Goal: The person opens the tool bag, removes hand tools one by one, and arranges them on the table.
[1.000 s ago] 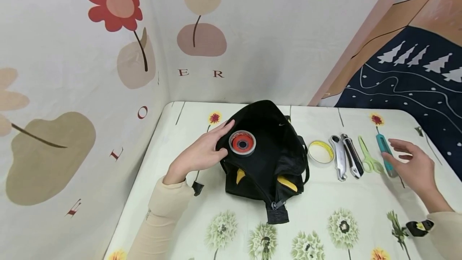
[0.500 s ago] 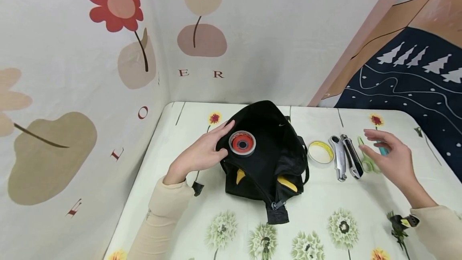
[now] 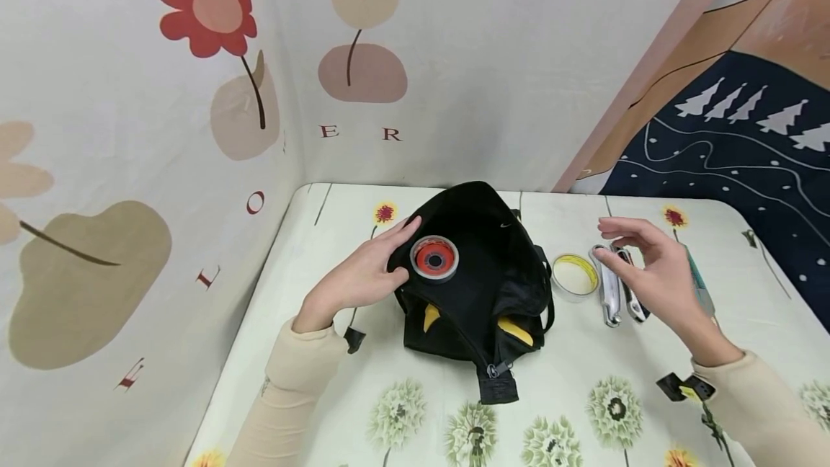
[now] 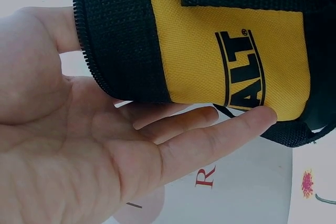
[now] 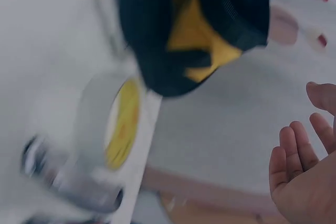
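Observation:
A black tool bag (image 3: 499,272) with yellow panels (image 4: 194,61) stands mid-table, its mouth open toward me. Inside its left part shows a round reel-like item (image 3: 434,259), red with a grey rim. My left hand (image 3: 363,269) holds the bag's left edge, thumb on one side of the zipped rim and fingers along the yellow outside. Nothing is in my right hand (image 3: 655,276), which hovers with parted thumb and fingers above the tools right of the bag. Below it lie a silver utility knife (image 3: 609,287) and a black-and-silver knife (image 3: 634,301), partly covered; the green scissors are hidden.
Between bag and knives sits a roll of clear tape (image 3: 575,274) with a yellow core. A teal tool (image 3: 700,283) lies behind my right wrist. The flower-print table (image 3: 551,373) meets a printed cloth wall (image 3: 519,92) at the back.
My right hand has moved left, from the teal tool across the scissors to above the knives. My left hand and the bag have stayed in place.

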### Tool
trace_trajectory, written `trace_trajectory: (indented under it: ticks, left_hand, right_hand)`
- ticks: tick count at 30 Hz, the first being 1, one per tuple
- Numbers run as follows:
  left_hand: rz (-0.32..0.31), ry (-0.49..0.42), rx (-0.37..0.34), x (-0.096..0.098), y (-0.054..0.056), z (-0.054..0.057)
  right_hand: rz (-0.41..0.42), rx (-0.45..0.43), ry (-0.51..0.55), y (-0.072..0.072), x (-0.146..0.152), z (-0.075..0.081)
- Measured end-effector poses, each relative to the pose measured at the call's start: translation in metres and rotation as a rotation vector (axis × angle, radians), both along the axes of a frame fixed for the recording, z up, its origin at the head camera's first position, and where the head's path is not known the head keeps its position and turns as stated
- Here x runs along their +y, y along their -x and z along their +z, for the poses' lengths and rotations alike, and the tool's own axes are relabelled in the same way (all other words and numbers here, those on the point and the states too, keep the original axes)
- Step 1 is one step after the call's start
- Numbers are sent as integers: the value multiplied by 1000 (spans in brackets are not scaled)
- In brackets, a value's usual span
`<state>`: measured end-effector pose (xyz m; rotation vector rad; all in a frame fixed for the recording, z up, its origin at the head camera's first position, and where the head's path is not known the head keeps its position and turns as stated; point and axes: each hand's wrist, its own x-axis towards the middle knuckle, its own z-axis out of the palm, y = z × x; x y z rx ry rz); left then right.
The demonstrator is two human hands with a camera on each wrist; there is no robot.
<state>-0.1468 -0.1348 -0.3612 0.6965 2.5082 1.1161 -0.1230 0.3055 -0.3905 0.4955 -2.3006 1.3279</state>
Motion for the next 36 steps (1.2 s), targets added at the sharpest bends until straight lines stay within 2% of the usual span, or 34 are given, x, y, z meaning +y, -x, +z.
trace_trajectory:
  ticks: [7,10,17,23,31,36]
  left_hand:
    - [3,-5,-7,-1,-1,1]
    - [5,-2,-8,-1,-1,1]
    - [-2,-3,-5,-2,-1,0]
    - [5,-2,-10,-1,0,1]
    - [11,6,-15,0,0,2]
    - [3,8,-10,0,0,1]
  right_hand:
    - [178,-3,140,7,-44,12]
    - [245,-16,160,13,-63,14]
    - [348,-95,51,24,-101,17]
    - [370,-128,11,33,-123,20]
    - [390,-277,-14,44,-146,23]
    - [393,-342,4,51,-154,16]
